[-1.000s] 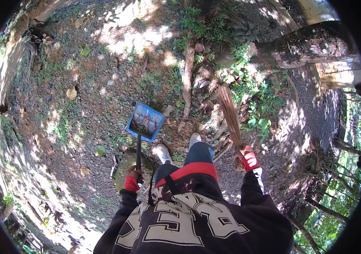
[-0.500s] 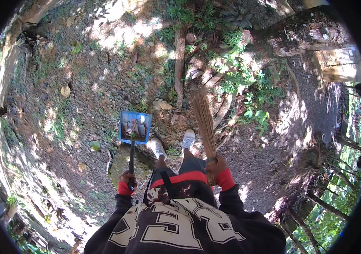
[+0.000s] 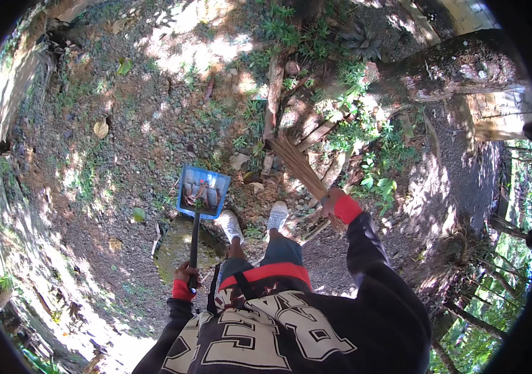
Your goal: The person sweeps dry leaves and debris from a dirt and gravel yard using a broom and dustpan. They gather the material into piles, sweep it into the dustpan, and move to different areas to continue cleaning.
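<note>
My left hand is wrapped round the black handle of a blue dustpan. The pan lies ahead of my left foot, with dry leaves and other litter inside it. In my right hand is a stick broom, a bundle of thin tan sticks gripped near its bound end. The broom slants forward and left, its tips by a piece of wood lying on the ground. Whether the tips touch the ground I cannot tell.
A thick tree trunk leans in at the upper right. Low green plants and long wood pieces lie ahead. A mossy flat stone is beside my left foot. Gravelly soil holds scattered leaves, such as a yellow one.
My right hand has moved forward and to the right, and the broom has tilted over to the left. The dustpan stays in my left hand, slightly more tilted.
</note>
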`<state>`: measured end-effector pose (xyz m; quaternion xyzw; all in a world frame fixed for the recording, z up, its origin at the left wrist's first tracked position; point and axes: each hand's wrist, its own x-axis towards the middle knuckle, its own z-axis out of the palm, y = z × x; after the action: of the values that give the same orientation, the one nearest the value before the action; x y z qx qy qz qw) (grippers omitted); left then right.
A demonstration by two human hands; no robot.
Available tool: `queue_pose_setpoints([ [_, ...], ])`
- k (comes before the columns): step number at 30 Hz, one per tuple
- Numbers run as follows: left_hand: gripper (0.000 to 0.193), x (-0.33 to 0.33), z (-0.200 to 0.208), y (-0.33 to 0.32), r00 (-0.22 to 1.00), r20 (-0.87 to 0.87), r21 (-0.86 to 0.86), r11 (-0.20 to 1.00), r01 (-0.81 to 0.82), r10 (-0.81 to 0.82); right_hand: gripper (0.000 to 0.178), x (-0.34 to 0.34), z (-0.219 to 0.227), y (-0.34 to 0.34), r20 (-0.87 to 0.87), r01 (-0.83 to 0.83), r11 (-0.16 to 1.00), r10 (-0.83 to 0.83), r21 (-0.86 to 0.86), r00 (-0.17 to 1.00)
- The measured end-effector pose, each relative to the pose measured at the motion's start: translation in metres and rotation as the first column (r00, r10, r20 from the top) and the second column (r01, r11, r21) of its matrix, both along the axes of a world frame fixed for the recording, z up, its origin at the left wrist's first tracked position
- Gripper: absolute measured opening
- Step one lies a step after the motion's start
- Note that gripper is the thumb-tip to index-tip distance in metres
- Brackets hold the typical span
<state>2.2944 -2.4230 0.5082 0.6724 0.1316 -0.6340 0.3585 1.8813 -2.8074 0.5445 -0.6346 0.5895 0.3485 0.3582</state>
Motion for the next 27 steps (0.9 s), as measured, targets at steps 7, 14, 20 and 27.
queue_pose_setpoints([
  [7,0.031,-0.031,-0.004,0.003,0.994,0.004,-0.048,0.993,-0.105,0.105,0.052,-0.044,0.034,0.009,0.503,0.519,0.847,-0.4,-0.118,0.767],
  [14,0.036,-0.071,0.017,-0.005,0.983,0.098,0.019,0.987,-0.16,0.158,0.029,0.0,-0.023,-0.211,-0.225,-0.292,0.891,0.223,-0.347,0.948],
  [20,0.036,-0.11,0.044,0.003,0.949,0.078,0.039,0.95,-0.308,0.305,0.028,-0.052,0.013,-0.192,-0.007,-0.164,0.981,0.164,-0.108,0.986],
  [27,0.048,-0.117,0.018,0.022,0.958,0.054,0.061,0.956,-0.286,0.283,0.043,-0.108,0.047,-0.177,0.306,0.225,0.95,-0.152,-0.216,0.94],
])
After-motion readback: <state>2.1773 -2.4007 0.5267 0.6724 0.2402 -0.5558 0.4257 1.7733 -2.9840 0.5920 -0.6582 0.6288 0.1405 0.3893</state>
